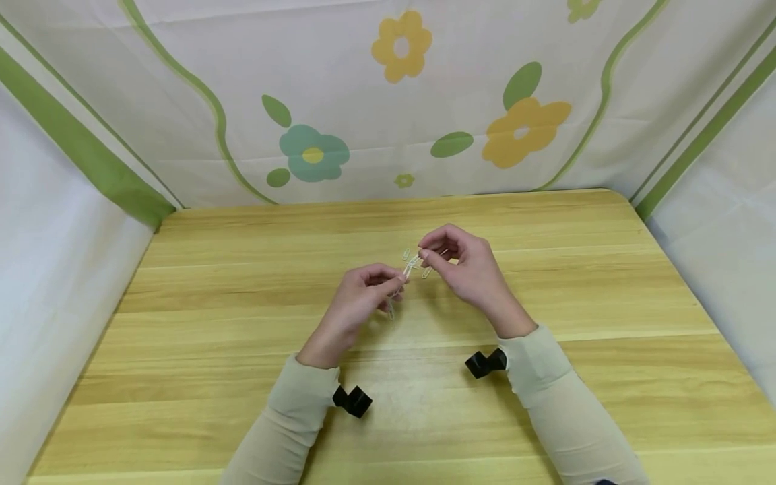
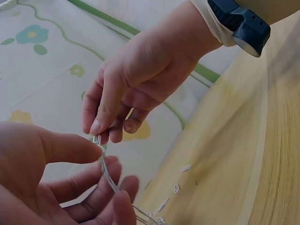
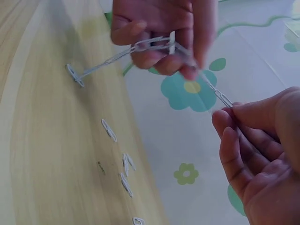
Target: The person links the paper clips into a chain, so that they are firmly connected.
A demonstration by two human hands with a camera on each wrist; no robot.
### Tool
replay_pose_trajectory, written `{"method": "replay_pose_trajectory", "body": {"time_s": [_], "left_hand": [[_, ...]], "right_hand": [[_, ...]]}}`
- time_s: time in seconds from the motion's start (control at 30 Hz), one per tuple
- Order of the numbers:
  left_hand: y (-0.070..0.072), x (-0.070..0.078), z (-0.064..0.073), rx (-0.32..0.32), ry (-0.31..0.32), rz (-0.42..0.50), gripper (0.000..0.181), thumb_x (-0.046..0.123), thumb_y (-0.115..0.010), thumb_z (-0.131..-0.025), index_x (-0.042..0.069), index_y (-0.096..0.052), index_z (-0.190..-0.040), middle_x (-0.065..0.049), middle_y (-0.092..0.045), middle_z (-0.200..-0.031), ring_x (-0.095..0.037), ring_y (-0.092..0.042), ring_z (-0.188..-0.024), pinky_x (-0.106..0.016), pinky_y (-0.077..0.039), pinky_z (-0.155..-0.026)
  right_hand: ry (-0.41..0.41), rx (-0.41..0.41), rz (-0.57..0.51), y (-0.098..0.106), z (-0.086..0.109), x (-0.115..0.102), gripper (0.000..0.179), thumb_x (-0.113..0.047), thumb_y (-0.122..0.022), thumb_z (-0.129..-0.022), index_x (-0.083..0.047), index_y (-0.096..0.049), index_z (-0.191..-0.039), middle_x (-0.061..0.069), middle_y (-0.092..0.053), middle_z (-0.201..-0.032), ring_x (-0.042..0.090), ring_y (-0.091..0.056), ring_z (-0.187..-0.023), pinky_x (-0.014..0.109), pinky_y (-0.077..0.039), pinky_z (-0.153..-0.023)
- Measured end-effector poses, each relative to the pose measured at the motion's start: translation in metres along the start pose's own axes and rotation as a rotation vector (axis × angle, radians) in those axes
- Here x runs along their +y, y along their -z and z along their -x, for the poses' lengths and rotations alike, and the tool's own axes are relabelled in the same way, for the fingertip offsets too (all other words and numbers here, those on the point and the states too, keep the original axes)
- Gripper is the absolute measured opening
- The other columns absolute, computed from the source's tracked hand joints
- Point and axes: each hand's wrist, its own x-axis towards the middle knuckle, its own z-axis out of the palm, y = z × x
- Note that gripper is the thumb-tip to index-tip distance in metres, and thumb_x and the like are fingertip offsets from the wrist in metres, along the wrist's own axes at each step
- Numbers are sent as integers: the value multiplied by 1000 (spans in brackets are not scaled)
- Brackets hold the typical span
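Over the middle of the table my left hand (image 1: 362,298) holds a chain of white paper clips (image 3: 152,42) between thumb and fingers. Part of the chain lies across its fingers, and the tail hangs down with a clip (image 3: 75,76) at its end. My right hand (image 1: 469,266), a little farther forward and to the right, pinches a white paper clip (image 3: 224,98) between thumb and fingertip. In the right wrist view this clip lines up with the near end of the chain. Fingertips hide part of where they meet.
Several loose white paper clips, among them one clip (image 3: 108,130) and another (image 1: 406,254), lie on the wood-grain table (image 1: 182,303) beneath and beyond the hands. A white flowered cloth (image 1: 364,101) stands along the table's far edge. Each sleeve carries a black wrist camera (image 1: 358,402).
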Motion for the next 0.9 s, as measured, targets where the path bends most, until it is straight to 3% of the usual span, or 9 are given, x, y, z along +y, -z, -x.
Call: {"method": "replay_pose_trajectory", "body": {"time_s": [0.27, 0.4, 0.53, 0.73, 0.9], "left_hand": [[1, -2, 0, -42, -18, -62, 33, 14, -71, -102, 11, -72, -135, -12, -74, -121, -28, -73, -92, -33, -57, -73], [1, -2, 0, -35, -22, -64, 24, 20, -71, -105, 10, -75, -127, -8, -77, -111, -25, -71, -82, -30, -52, -67], [2, -1, 1, -34, -32, -73, 23, 21, -71, -106, 5, -75, -122, -8, -79, -100, -28, -72, -82, -30, -50, -67], [2, -2, 0, -26, -37, -62, 19, 20, -71, -106, 5, -76, -118, -8, -77, -96, -28, -72, -82, -30, -50, -67], [2, -3, -2, -10, -25, -27, 21, 18, -70, -106, 2, -74, -119, -3, -75, -93, -25, -71, -81, -29, -50, -66]], "right_hand": [[1, -97, 1, -3, 1, 0, 10, -7, -76, -100, -4, -74, -109, 13, -76, -93, 39, -72, -87, 26, -55, -72], [2, -94, 15, -5, 1, 0, 9, -7, -76, -100, -5, -75, -109, 12, -76, -93, 36, -72, -86, 26, -55, -71], [-8, -97, 12, -5, 1, 1, 9, -7, -76, -100, -5, -74, -109, 17, -76, -95, 41, -72, -87, 26, -55, -71], [-28, -106, -11, -5, 1, 1, 9, -8, -76, -100, -6, -75, -108, 19, -76, -96, 45, -73, -88, 27, -57, -71], [-90, -92, -25, 0, -3, 8, 11, -10, -76, -101, -6, -73, -111, 19, -77, -102, 34, -75, -87, 41, -64, -77]]}}
